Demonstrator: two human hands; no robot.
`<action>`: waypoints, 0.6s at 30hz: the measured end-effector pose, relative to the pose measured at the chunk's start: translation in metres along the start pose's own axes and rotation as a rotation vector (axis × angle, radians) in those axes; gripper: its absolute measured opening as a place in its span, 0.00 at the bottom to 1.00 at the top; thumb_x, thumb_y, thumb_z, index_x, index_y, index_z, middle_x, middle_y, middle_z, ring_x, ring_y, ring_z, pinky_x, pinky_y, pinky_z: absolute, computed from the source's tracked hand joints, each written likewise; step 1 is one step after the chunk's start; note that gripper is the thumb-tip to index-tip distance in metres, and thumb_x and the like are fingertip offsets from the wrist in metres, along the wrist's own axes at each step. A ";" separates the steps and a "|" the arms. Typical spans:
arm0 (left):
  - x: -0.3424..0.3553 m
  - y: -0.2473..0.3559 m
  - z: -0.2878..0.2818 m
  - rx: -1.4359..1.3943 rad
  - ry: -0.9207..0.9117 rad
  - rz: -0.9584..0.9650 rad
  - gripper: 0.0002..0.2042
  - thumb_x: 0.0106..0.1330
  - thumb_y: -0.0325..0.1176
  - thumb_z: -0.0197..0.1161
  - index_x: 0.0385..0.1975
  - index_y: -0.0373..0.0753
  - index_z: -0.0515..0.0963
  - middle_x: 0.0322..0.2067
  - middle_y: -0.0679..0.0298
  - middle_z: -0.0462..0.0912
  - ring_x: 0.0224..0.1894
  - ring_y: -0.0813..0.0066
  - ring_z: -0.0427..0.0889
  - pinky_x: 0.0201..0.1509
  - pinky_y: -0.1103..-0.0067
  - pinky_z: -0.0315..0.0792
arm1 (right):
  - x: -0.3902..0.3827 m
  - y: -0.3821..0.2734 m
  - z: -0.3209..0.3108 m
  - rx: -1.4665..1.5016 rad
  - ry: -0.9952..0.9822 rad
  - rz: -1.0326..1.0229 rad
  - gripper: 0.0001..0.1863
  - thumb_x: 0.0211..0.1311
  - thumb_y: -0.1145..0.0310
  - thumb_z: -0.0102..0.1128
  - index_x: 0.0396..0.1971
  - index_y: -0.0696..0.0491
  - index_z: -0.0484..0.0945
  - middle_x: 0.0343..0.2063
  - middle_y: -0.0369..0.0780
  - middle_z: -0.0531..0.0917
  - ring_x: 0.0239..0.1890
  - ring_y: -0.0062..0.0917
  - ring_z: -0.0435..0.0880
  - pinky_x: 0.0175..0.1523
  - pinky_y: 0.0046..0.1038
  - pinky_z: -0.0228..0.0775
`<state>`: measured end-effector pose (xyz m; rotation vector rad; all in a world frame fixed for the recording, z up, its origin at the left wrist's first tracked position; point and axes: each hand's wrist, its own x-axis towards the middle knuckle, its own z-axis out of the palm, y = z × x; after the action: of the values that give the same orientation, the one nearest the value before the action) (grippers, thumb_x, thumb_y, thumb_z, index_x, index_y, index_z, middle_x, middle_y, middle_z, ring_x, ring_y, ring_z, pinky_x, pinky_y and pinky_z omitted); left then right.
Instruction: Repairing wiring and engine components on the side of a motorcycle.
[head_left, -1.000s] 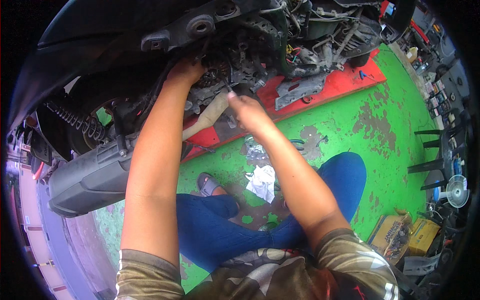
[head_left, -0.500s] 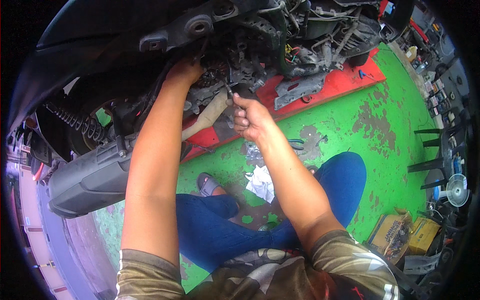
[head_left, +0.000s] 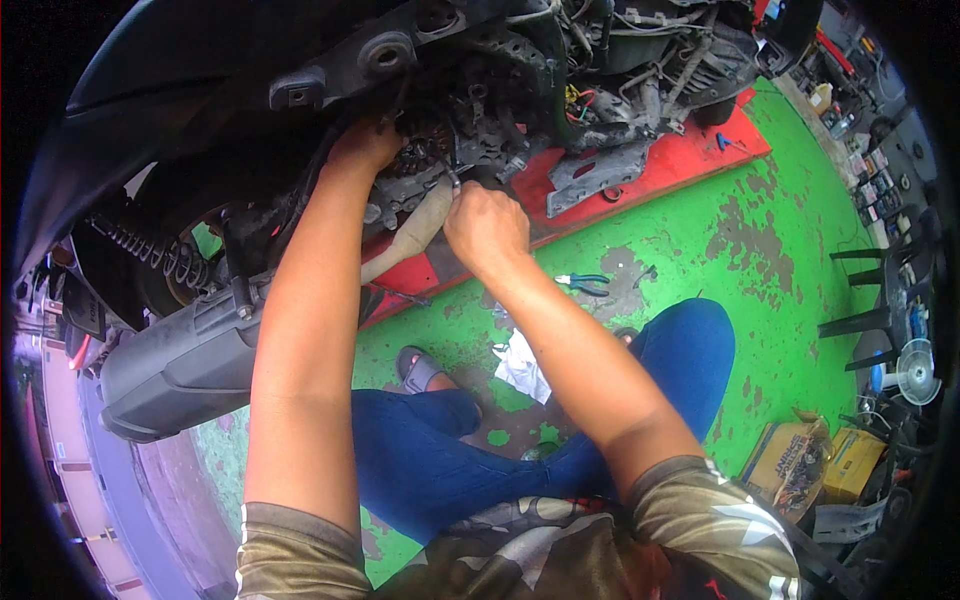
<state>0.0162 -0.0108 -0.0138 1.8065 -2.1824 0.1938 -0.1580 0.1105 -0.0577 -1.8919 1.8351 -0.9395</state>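
A motor scooter's exposed engine (head_left: pixel 425 150) with copper-coloured windings lies ahead of me, under a dark frame and body panel. My left hand (head_left: pixel 365 147) reaches in beside it; its fingertips are lost in shadow, so I cannot tell what they hold. Just right of the engine, my right hand (head_left: pixel 487 226) is closed, back of the hand up, around the near end of a slim metal tool (head_left: pixel 456 184) whose far end runs toward the engine. The tool's exact kind is hidden by the fist. A pale exhaust pipe (head_left: pixel 415 225) passes right beside this hand and leads to a black muffler (head_left: pixel 185 375).
The scooter stands over a red platform (head_left: pixel 690 165) on a worn green floor (head_left: pixel 790 230). Pliers (head_left: pixel 583 283) and crumpled white paper (head_left: pixel 522 365) lie near my feet. A black chair (head_left: pixel 875 305), a small fan (head_left: pixel 915 372) and cardboard boxes (head_left: pixel 785 460) stand at right.
My right hand has rolled over, from thumb up with curled fingers showing to back of the hand up, and shifted slightly left. The pliers show more fully. My left hand stays in place.
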 end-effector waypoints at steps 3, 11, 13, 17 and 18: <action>0.001 0.014 -0.008 -0.027 -0.126 -0.113 0.44 0.56 0.35 0.65 0.70 0.54 0.45 0.68 0.52 0.53 0.69 0.53 0.54 0.71 0.67 0.52 | 0.009 0.019 0.018 0.211 0.023 0.067 0.16 0.62 0.61 0.49 0.29 0.59 0.79 0.23 0.51 0.81 0.28 0.47 0.81 0.35 0.42 0.72; -0.003 0.011 -0.015 -0.062 -0.134 -0.058 0.44 0.55 0.34 0.65 0.70 0.52 0.45 0.68 0.51 0.53 0.69 0.53 0.54 0.71 0.67 0.53 | 0.015 0.029 0.005 1.714 -0.669 0.798 0.16 0.67 0.60 0.43 0.40 0.57 0.75 0.10 0.27 0.52 0.11 0.15 0.48 0.19 0.20 0.38; -0.004 0.016 -0.015 -0.083 -0.109 -0.013 0.44 0.55 0.34 0.65 0.70 0.52 0.44 0.68 0.51 0.53 0.69 0.53 0.54 0.71 0.67 0.53 | 0.022 0.039 0.011 1.361 -0.548 0.610 0.16 0.66 0.62 0.46 0.37 0.59 0.76 0.11 0.32 0.67 0.12 0.23 0.65 0.19 0.27 0.54; -0.003 0.012 -0.010 -0.007 -0.046 -0.019 0.44 0.56 0.35 0.64 0.70 0.52 0.44 0.67 0.51 0.54 0.69 0.53 0.54 0.71 0.67 0.53 | 0.025 0.037 0.027 0.492 -0.037 0.052 0.14 0.63 0.63 0.49 0.35 0.61 0.76 0.21 0.44 0.81 0.24 0.37 0.81 0.30 0.36 0.69; -0.005 0.009 -0.011 0.003 -0.001 0.005 0.43 0.56 0.36 0.64 0.70 0.52 0.44 0.67 0.51 0.55 0.69 0.53 0.54 0.71 0.67 0.53 | 0.019 0.021 0.013 0.325 -0.042 0.038 0.15 0.61 0.64 0.51 0.36 0.61 0.76 0.26 0.49 0.82 0.30 0.41 0.82 0.36 0.37 0.70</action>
<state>0.0100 -0.0014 -0.0045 1.8031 -2.1887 0.1979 -0.1661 0.0874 -0.0769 -1.6602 1.5769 -1.0999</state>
